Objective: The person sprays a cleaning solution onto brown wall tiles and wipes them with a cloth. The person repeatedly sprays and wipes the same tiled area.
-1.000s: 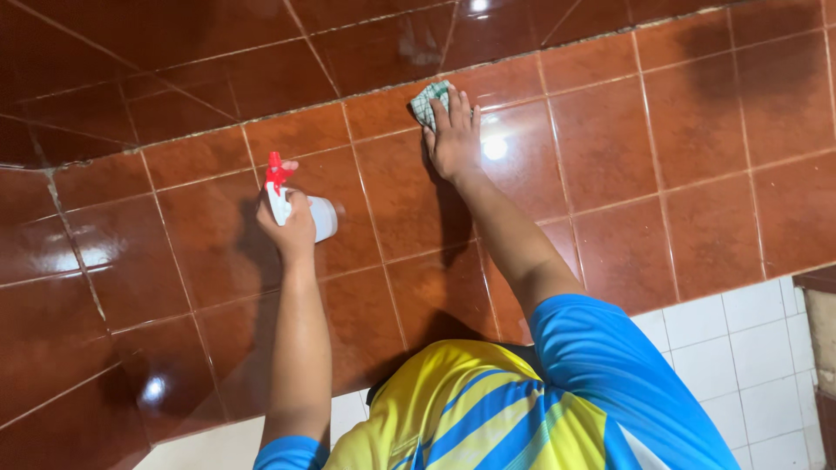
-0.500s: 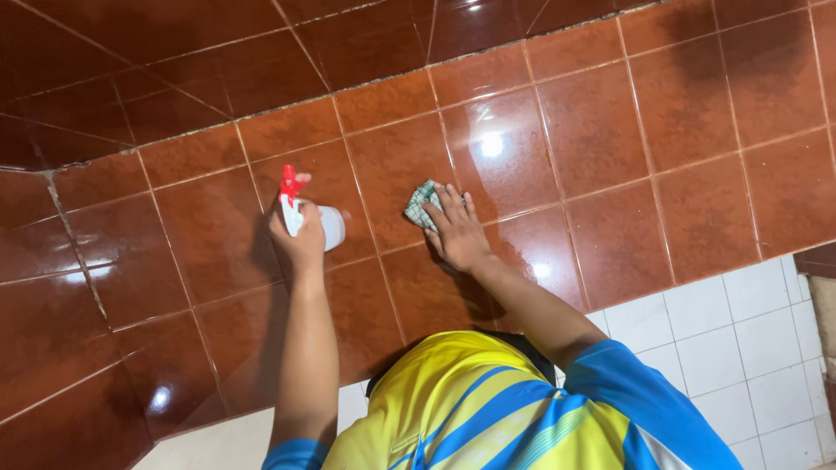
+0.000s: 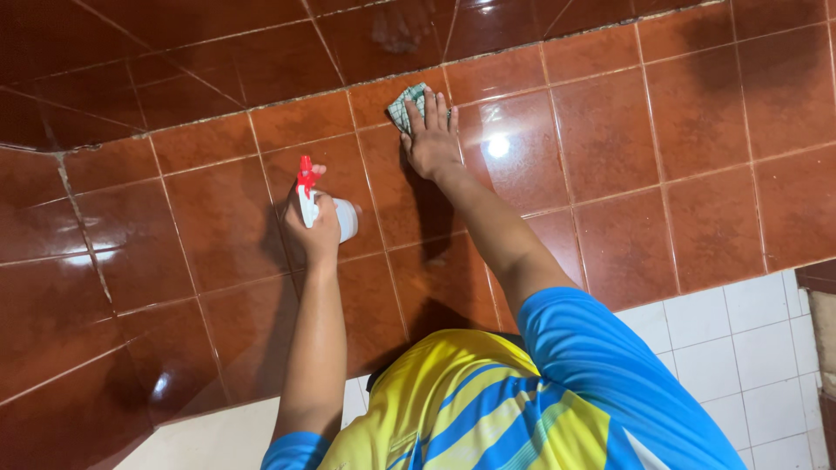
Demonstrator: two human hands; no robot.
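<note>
My left hand [image 3: 315,228] grips a white spray bottle [image 3: 342,218] with a red trigger head, held up against the glossy red-brown tiled wall [image 3: 679,122]. My right hand [image 3: 429,135] is stretched up with its palm flat on the wall, pressing a green-and-white checked cloth [image 3: 406,104] against a tile just below the grout line where the wall meets a darker tiled surface. Only the cloth's upper left part shows past my fingers. Both arms are bare below blue sleeves.
Darker red-brown tiles [image 3: 174,52] fill the top and left. White square tiles [image 3: 749,339] lie at the lower right. My yellow and blue striped shirt [image 3: 470,409] fills the bottom centre. A light glare sits on a tile right of my right hand.
My right hand has slid the cloth from the middle of the wall back up to the upper grout line. The left hand with the bottle has hardly moved.
</note>
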